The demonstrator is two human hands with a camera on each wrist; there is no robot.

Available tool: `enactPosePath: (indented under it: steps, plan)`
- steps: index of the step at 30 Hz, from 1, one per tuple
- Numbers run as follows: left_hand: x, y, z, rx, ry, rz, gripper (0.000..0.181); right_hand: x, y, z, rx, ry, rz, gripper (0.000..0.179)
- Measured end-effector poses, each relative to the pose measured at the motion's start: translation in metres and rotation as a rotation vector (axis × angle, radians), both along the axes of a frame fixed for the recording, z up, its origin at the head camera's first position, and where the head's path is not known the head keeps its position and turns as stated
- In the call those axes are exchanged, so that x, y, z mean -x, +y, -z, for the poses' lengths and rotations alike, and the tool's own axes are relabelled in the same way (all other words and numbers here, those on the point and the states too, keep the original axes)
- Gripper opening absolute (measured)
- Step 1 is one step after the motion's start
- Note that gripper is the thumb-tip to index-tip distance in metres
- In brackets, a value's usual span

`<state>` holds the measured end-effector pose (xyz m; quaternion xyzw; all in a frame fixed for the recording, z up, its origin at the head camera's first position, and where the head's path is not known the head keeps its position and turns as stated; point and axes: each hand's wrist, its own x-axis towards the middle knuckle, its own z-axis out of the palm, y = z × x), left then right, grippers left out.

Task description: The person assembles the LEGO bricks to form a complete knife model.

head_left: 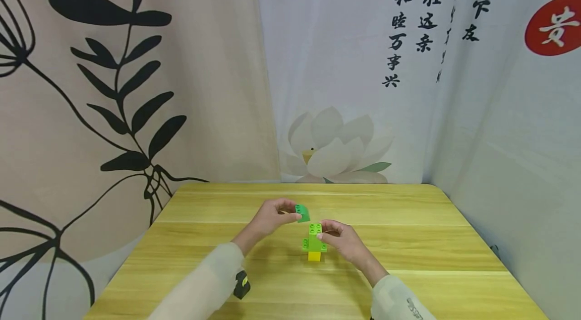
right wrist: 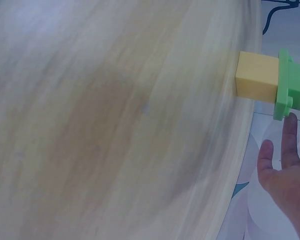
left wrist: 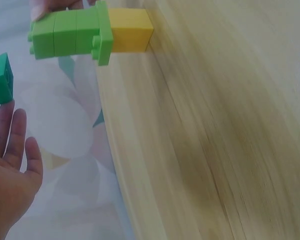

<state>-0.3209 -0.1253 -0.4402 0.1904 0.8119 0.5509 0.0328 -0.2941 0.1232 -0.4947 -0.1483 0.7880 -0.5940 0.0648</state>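
My left hand [head_left: 272, 216] pinches a dark green toy brick [head_left: 302, 213] between thumb and fingers, a little above and left of a building-block stack. That stack stands upright on the table, with light green bricks [head_left: 314, 242] over a yellow block [head_left: 314, 256]. Studs show on its top and on a wider light green layer that juts out at both sides. With its thumb on the front and fingers behind, my right hand [head_left: 345, 242] grips the upper green part. In the left wrist view, the dark green brick [left wrist: 0, 82] is apart from the stack.
The wooden table [head_left: 408, 279] reaches back to a printed curtain [head_left: 218, 83] with leaves, a flower and writing. Beside the left sleeve [head_left: 199, 279] is a small black object [head_left: 242, 284] with a yellow-green mark, whose kind I cannot tell.
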Motion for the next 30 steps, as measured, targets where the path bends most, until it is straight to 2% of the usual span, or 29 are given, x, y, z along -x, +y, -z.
enactPosePath:
  steps: [6,14,17,30]
  plan:
    - [-0.003,0.010,-0.001,0.005,0.014,0.040,0.027,0.000,0.001,0.001,-0.009,0.008,-0.014,0.044]
    - [-0.005,0.017,0.000,0.037,0.023,0.060,0.023,0.001,0.001,0.001,-0.013,0.009,-0.007,0.043]
    - [-0.005,0.019,0.001,0.036,0.028,0.076,0.022,-0.003,-0.001,-0.004,-0.012,0.016,0.002,0.043]
    - [-0.006,0.024,0.006,0.059,0.009,0.083,0.021,0.000,0.002,0.000,-0.025,0.007,-0.006,0.045]
